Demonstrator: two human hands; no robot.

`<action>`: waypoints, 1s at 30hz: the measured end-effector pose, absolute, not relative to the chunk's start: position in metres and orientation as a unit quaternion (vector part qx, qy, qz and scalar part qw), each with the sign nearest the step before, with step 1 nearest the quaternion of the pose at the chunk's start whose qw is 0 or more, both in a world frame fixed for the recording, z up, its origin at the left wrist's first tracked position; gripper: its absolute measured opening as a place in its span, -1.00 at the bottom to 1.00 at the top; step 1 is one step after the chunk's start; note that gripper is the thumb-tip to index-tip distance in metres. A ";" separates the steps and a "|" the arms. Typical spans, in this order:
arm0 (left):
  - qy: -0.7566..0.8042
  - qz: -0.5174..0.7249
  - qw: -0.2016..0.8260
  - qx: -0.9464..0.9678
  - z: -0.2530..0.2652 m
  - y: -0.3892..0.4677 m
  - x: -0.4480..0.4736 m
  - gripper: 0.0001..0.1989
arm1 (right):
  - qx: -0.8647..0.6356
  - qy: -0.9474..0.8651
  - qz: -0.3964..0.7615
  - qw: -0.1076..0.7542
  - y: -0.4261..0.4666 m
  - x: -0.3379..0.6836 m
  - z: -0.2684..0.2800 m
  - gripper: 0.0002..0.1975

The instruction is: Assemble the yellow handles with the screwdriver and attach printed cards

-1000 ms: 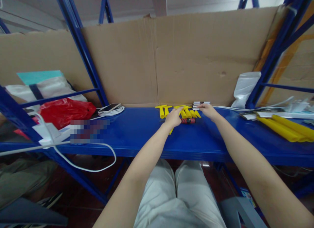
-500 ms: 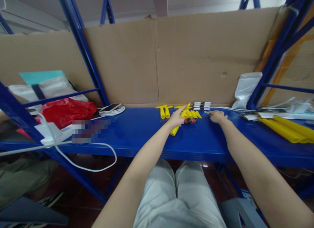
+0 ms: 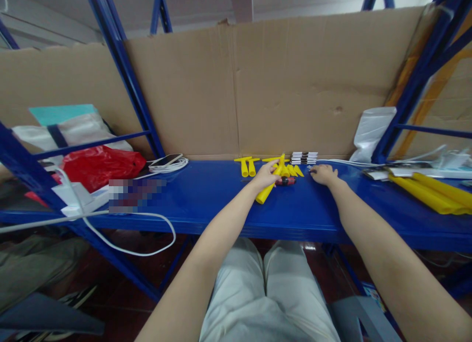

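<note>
My left hand (image 3: 267, 175) is closed round a yellow tube (image 3: 263, 195), its open end toward me and its narrower far end pointing up to the right. Just right of those fingers shows the red and black handle of a screwdriver (image 3: 287, 181); whether the hand also touches it I cannot tell. My right hand (image 3: 323, 175) rests on the blue tabletop, fingertips drawn together over tiny pale pieces that they mostly cover. Between the hands lie several small yellow pointed pieces (image 3: 296, 170). Behind them sits a stack of white and black parts (image 3: 304, 158).
Two yellow T-shaped pieces (image 3: 245, 168) lie left of my left hand. Large yellow sheets or tubes (image 3: 427, 194) lie at the right. A phone (image 3: 167, 160) on coiled white cable and a red bag (image 3: 101, 167) are leftward. Cardboard (image 3: 287, 86) walls the back.
My right hand has shifted slightly left, over the tiny pale pieces that showed beside its fingertips before. The yellow tube in my left hand has tilted a little.
</note>
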State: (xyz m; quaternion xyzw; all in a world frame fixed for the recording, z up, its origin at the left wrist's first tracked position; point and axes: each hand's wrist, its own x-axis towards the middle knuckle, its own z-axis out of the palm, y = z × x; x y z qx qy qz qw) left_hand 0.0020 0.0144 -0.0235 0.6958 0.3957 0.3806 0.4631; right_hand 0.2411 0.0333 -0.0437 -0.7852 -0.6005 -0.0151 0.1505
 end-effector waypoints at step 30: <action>0.367 0.388 0.582 0.613 -0.020 0.020 -0.001 -0.16 | -0.767 -0.632 -0.048 0.101 0.023 0.213 -0.028 -0.77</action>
